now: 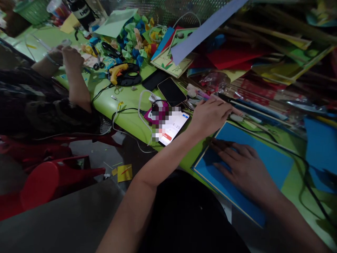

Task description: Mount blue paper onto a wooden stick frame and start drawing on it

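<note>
My right hand (238, 163) lies with its fingers stretched out on a blue paper-covered board (268, 151) with a pale edge. The board rests at the table's front edge, partly overhanging it. Beyond its far left corner, my left hand (209, 116) is lowered among thin stick-like items, its fingers bent and close together. Something pinkish shows by those fingertips; what they grip is hidden. Just left of that hand, a lit phone (175, 126) shows 6:25. A dark-screened phone (172, 92) lies behind it.
A yellow-handled glue gun (118, 73), scissors (98, 63) and folded paper pieces (134, 38) cover the green table (105, 100). Another person's hands (71, 58) are at the left. A red stool (42, 182) stands below. A black cable (310, 179) crosses the right side.
</note>
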